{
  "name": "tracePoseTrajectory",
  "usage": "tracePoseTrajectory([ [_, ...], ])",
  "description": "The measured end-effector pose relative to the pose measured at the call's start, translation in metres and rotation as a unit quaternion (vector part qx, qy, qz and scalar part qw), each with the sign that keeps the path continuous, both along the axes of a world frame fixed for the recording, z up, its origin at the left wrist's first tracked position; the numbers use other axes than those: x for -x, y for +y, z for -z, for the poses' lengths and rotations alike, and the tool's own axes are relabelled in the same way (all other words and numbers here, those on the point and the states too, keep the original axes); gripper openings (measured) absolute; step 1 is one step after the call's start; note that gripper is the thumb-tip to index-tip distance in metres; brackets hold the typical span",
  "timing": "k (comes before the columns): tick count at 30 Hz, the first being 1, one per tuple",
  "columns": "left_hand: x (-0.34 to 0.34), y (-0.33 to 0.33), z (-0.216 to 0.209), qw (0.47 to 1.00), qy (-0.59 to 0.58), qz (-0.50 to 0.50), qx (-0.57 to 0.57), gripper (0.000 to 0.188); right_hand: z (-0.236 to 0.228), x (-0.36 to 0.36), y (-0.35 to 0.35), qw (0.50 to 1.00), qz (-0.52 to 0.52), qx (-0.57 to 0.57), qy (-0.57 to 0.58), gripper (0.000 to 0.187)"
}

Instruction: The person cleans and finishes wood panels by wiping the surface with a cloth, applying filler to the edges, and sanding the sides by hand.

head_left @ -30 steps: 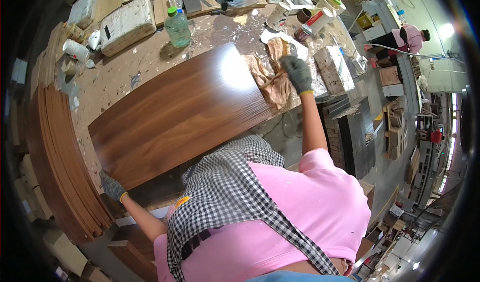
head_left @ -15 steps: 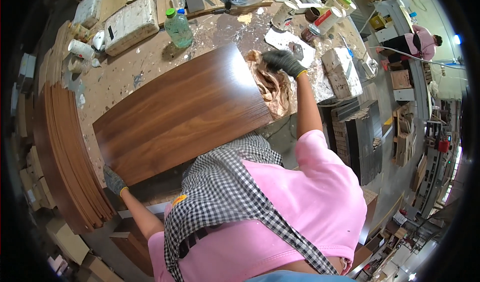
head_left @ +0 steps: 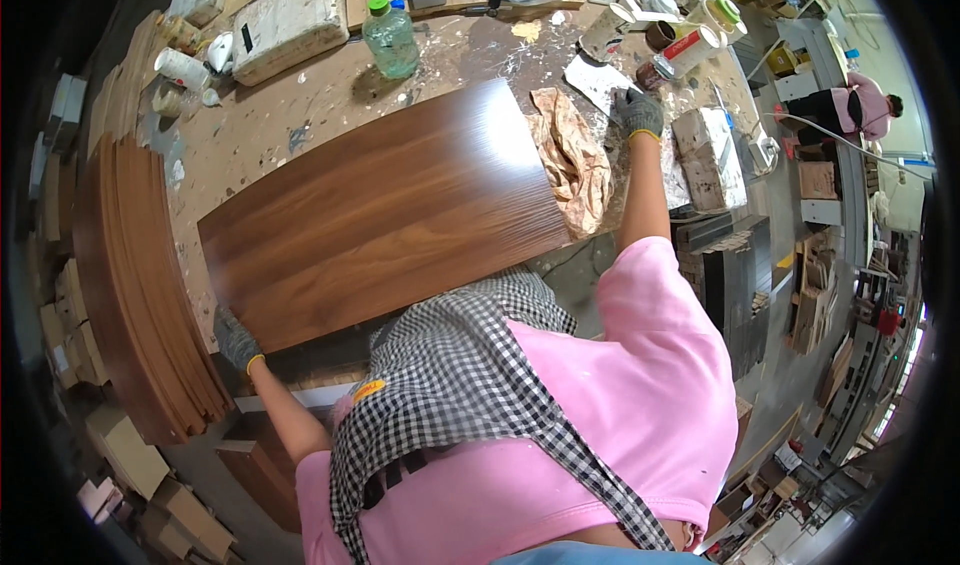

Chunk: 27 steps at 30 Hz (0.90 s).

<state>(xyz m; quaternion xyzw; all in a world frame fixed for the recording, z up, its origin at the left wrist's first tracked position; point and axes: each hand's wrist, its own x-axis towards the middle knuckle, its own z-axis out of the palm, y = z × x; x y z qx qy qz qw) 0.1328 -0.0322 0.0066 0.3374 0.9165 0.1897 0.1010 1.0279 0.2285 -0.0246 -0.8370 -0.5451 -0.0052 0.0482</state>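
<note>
A glossy brown wood-grain panel point(head_left: 380, 215) lies slantwise on the paint-spotted worktable point(head_left: 460, 60). My left hand point(head_left: 237, 342), in a grey glove, is closed on the panel's near left corner. Past the panel's right end, my right hand point(head_left: 640, 115), also gloved, reaches down to the table beside a white paper sheet point(head_left: 597, 83). Its fingers are bent down over a small thing that they mostly hide. A crumpled, stained tan cloth point(head_left: 572, 160) lies between the panel's right end and my right hand.
Stacked curved brown panels point(head_left: 135, 285) stand at the left. A green-capped bottle point(head_left: 390, 40) and a stained white block point(head_left: 290, 30) sit at the back. Another stained block point(head_left: 708, 160) and several cups and jars point(head_left: 690, 50) are at the right. A person point(head_left: 868, 105) is far right.
My right hand has moved right, off the cloth's top end, to the small thing by the paper sheet. My left hand stays at the panel's corner. The view has shifted slightly.
</note>
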Motion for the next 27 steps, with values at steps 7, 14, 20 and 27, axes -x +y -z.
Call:
tracePoseTrajectory([
  [7, -0.006, -0.007, 0.004, 0.997, 0.067, 0.032, -0.036, 0.056, -0.046, 0.149, 0.033, 0.886, -0.136, -0.105, 0.430, 0.048],
  [14, -0.004, -0.002, 0.003, 0.995, 0.083, 0.033, -0.047, 0.050, -0.060, 0.426, 0.054, 0.830, -0.507, -0.105, 0.206, 0.020],
  [20, -0.004, -0.008, 0.007, 0.996, 0.064, 0.035, -0.046, 0.050, -0.031, 0.473, 0.057, 0.807, -0.566, -0.066, 0.156, 0.022],
  [27, -0.018, -0.001, -0.003, 0.998, 0.038, 0.003, -0.059, 0.051, -0.041, 0.234, 0.067, 0.933, -0.344, -0.052, 0.092, 0.015],
])
